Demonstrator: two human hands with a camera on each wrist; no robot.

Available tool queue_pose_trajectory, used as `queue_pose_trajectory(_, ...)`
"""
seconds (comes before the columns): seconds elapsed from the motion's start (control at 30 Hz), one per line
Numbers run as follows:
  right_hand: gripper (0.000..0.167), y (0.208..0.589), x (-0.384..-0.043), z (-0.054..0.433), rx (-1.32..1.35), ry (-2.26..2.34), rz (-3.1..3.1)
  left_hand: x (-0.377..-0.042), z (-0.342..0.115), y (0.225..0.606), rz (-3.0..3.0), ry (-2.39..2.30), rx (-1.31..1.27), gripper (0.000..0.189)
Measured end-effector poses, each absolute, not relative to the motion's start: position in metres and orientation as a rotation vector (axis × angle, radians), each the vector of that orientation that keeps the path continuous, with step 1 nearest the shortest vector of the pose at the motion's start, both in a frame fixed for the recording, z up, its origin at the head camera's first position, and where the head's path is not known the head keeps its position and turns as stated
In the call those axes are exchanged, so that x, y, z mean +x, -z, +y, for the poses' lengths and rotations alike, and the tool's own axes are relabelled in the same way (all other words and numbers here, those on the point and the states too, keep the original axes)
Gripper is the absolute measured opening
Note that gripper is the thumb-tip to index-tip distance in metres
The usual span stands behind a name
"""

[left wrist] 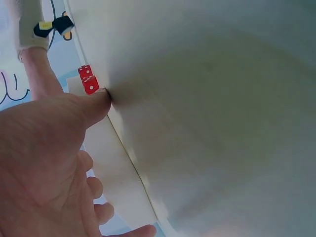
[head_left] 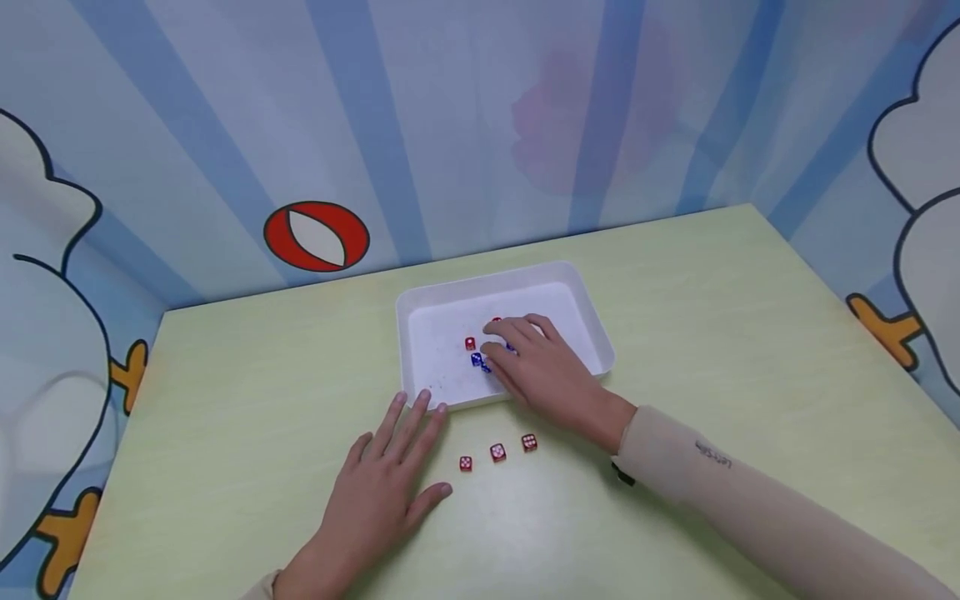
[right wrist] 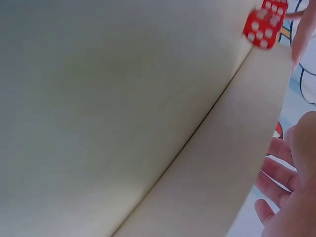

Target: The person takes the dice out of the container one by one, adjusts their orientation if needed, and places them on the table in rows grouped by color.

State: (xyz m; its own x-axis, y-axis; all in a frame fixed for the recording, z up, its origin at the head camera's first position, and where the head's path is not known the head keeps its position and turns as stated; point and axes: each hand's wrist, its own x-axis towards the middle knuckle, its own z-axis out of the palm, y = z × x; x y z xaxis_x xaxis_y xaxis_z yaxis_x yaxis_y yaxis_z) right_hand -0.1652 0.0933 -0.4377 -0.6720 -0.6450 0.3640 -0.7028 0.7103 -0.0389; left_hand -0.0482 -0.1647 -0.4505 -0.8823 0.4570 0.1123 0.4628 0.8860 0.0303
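Note:
A white tray (head_left: 420,333) holds red and blue dice, partly hidden by my right hand (head_left: 543,367). That hand reaches over the near rim with loosely bent fingers, close above a blue die (head_left: 476,359); nothing shows between them. Left of its fingertips lies a red die (head_left: 470,342), and another red die (head_left: 497,320) peeks out behind. My left hand (head_left: 382,483) is spread, its fingertips at the tray's near left corner. To the right of its thumb, three red dice stand in a row on the table: left (head_left: 466,463), middle (head_left: 498,452) and right (head_left: 529,442).
The pale yellow table (head_left: 697,317) runs back to a striped blue wall (head_left: 480,125). Cartoon pictures are printed on the walls, among them a red and white ball (head_left: 317,236). A dark strap (head_left: 622,475) shows under the right sleeve (head_left: 720,483).

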Motion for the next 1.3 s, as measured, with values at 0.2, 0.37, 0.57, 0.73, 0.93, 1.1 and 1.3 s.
queue_pose_trajectory(0.2,0.023,0.438,-0.185,0.082,0.984,-0.293,-2.673,-0.047,-0.166,0.451,-2.943,0.077,-0.73,0.087)
queue_pose_trajectory(0.37,0.021,0.438,-0.194,0.075,0.947,-0.305,-2.724,-0.048,-0.166,0.452,-2.938,0.073,-0.726,0.087)
queue_pose_trajectory(0.57,0.02,0.44,-0.199,0.07,0.942,-0.268,-2.765,-0.048,-0.166,0.453,-2.945,0.07,-0.727,0.087)
queue_pose_trajectory(0.73,0.02,0.441,-0.2,0.067,0.928,-0.254,-2.79,-0.049,-0.166,0.454,-2.957,0.072,-0.722,0.087)
queue_pose_trajectory(0.93,0.012,0.438,-0.2,0.066,0.889,-0.282,-2.797,-0.049,-0.167,0.453,-2.944,0.075,-0.721,0.087)
queue_pose_trajectory(1.1,0.009,0.437,-0.202,0.064,0.896,-0.288,-2.793,-0.049,-0.168,0.45,-2.945,0.078,-0.717,0.087)
queue_pose_trajectory(1.3,0.009,0.441,-0.2,0.069,0.893,-0.263,-2.765,-0.048,-0.166,0.452,-2.939,0.092,-0.722,0.086)
